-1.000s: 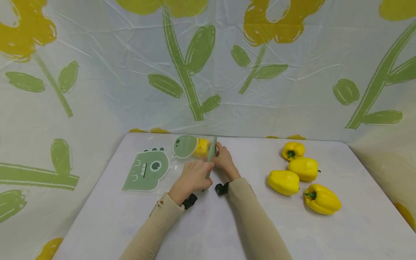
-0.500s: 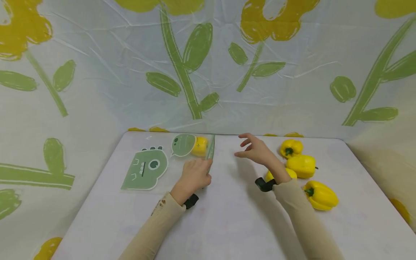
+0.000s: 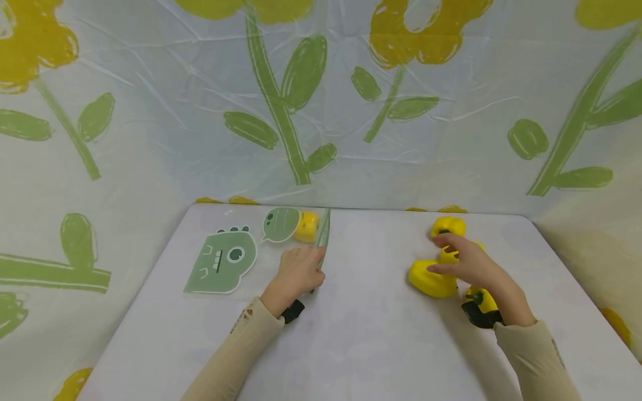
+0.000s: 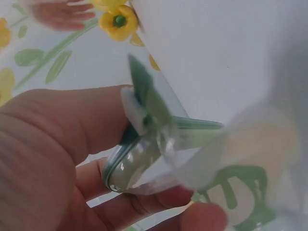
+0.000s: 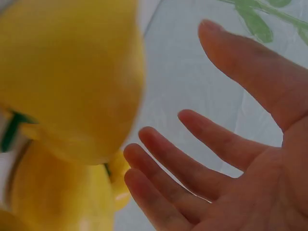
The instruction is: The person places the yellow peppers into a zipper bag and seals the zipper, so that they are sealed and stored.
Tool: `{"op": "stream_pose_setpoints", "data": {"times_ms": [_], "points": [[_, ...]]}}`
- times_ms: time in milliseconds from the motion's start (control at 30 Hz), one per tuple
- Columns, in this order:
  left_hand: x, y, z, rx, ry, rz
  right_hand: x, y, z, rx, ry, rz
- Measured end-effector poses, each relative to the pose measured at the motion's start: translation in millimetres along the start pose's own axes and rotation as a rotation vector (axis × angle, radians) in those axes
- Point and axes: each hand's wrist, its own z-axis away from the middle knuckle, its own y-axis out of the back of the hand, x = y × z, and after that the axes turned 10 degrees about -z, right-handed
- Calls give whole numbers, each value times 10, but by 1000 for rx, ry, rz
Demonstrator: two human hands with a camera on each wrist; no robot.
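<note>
My left hand (image 3: 297, 273) grips the mouth edge of a clear zip bag (image 3: 228, 262) printed with a green one-eyed monster. In the left wrist view the thumb and fingers hold the green zip strip (image 4: 199, 123), and the mouth gapes. A yellow bell pepper (image 3: 307, 226) lies inside the bag, near the mouth at its far side. On the right, my right hand (image 3: 476, 270) hovers over loose yellow bell peppers, its fingers spread and holding nothing. The right wrist view shows the nearest pepper (image 5: 72, 72) just beyond the fingertips.
The loose peppers sit close together at the right of the white table (image 3: 371, 334), among them a front-left pepper (image 3: 432, 279) and a far pepper (image 3: 448, 225). A flower-printed sheet (image 3: 401, 167) rises behind the table and along both sides.
My right hand has left the bag's mouth and moved right to above the loose peppers. My left hand has stayed on the bag's edge.
</note>
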Motion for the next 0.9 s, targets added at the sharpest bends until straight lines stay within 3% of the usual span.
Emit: {"op": "stream_pose_setpoints", "data": {"times_ms": [333, 700, 900], "points": [[-40, -1, 16, 18, -21, 9, 168, -283, 164, -15, 36, 87], [-40, -20, 4, 14, -14, 9, 211, -268, 202, -14, 103, 133], [-27, 5, 3, 15, -13, 7, 160, -213, 164, -20, 60, 123]]}}
